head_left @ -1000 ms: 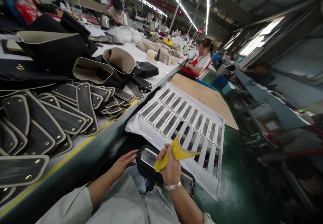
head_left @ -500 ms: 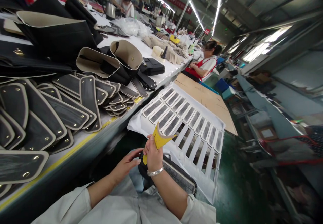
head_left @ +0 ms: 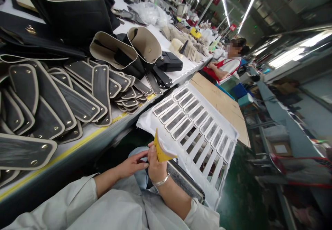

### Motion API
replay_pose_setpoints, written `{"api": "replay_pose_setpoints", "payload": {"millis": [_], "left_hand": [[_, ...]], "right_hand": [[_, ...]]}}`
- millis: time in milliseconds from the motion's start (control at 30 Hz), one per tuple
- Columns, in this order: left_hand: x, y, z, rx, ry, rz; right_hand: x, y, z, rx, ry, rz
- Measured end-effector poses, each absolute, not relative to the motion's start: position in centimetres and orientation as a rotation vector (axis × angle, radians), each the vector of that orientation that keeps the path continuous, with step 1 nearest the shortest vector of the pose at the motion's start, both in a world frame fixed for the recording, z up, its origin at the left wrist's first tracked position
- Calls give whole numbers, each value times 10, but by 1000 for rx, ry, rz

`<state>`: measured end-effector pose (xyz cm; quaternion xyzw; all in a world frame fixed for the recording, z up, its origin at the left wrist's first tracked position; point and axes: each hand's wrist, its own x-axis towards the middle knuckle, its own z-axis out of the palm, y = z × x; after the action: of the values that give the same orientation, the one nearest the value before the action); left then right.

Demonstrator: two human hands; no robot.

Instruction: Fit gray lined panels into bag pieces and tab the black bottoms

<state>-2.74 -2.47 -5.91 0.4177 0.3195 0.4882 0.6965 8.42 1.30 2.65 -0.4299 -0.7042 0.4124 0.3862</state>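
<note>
My right hand [head_left: 157, 166], with a silver bracelet at the wrist, is closed round a yellow flared piece [head_left: 163, 149]. The piece has a curved pale edge and small dark dots, and it sticks up above my fist. Close against it, my left hand [head_left: 133, 164] has thumb and forefinger brought together beside the right fingers. What lies between them is too small to make out. Below my right wrist lies a dark panel with a pale border [head_left: 185, 178], partly hidden by the forearm.
On the white table [head_left: 178, 73] at left lie many dark straps with pale edges and gold studs [head_left: 77, 98], behind them black bag bodies [head_left: 114, 52]. Dark strips lie in rows on a white-covered rack [head_left: 145, 121]. Beyond are a cardboard sheet [head_left: 220, 102] and a seated co-worker [head_left: 225, 67].
The yellow piece has turned in my right hand and its lower end no longer shows. My left fingers have drawn together against the right hand. The view has shifted.
</note>
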Motion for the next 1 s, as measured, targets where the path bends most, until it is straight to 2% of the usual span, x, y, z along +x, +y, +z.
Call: {"api": "replay_pose_setpoints", "payload": {"millis": [167,400,567,733,1000], "left_hand": [[-21,-24,-52,930,800,1087],[-14,-30,-35,918,1037,1141],[-13,-35,-42,910,1048,1087],[-10,-36,-47,881,1010,1136],[-8,-32,-46,877,1021,1171]], "right_hand": [[88,13,28,-1089,-1879,1102],[78,25,19,-1168,-1297,1365],[83,33,33,-1133,-932,1440],[82,27,50,-1037,-1053,1345],[79,15,27,-1116,-1217,1310]]}}
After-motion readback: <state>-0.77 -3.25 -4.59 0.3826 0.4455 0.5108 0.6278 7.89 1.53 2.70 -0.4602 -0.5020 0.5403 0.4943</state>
